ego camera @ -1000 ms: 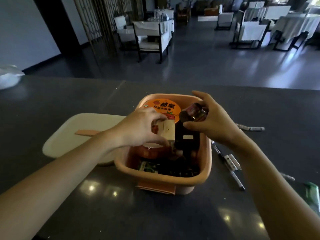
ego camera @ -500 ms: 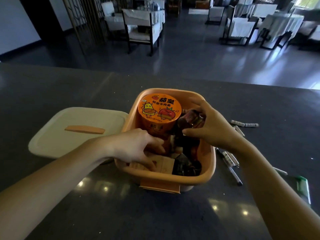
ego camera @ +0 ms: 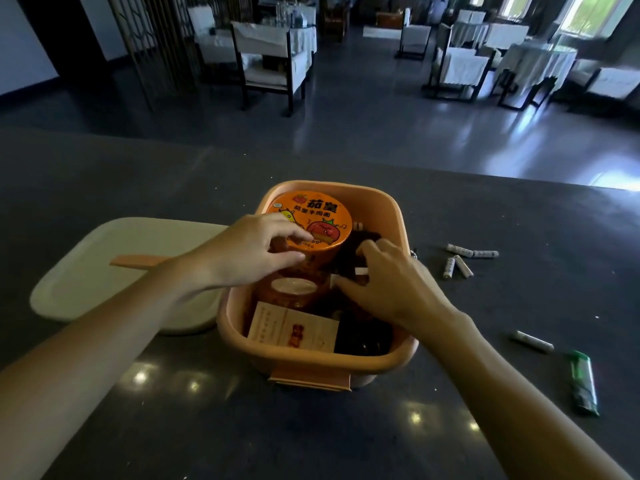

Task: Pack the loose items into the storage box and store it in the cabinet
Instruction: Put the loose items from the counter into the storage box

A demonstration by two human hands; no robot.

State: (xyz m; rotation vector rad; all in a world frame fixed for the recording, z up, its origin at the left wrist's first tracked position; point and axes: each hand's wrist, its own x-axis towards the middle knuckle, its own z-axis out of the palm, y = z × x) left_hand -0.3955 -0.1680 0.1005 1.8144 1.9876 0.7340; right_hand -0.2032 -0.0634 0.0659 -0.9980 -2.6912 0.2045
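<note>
The orange storage box (ego camera: 393,211) stands open in the middle of the dark counter. An orange noodle cup (ego camera: 320,214) stands in its far left corner. My left hand (ego camera: 249,252) pinches the cup's near rim between thumb and forefinger. My right hand (ego camera: 393,287) reaches into the box's right side, with its fingers curled over a dark bottle (ego camera: 349,247) that is mostly hidden. A jar with a pale lid (ego camera: 294,287) sits below the cup. At the front a small beige carton (ego camera: 294,329) lies flat. The cream lid (ego camera: 104,271) lies left of the box.
Several white batteries (ego camera: 460,258) lie loose on the counter right of the box, and one more battery (ego camera: 531,341) lies nearer. A green lighter (ego camera: 583,382) lies at the right near edge. Beyond the counter is a dining room with tables and chairs.
My left hand laid the beige carton flat at the box's front and moved up to the noodle cup. My right hand lowered the dark bottle deeper into the box.
</note>
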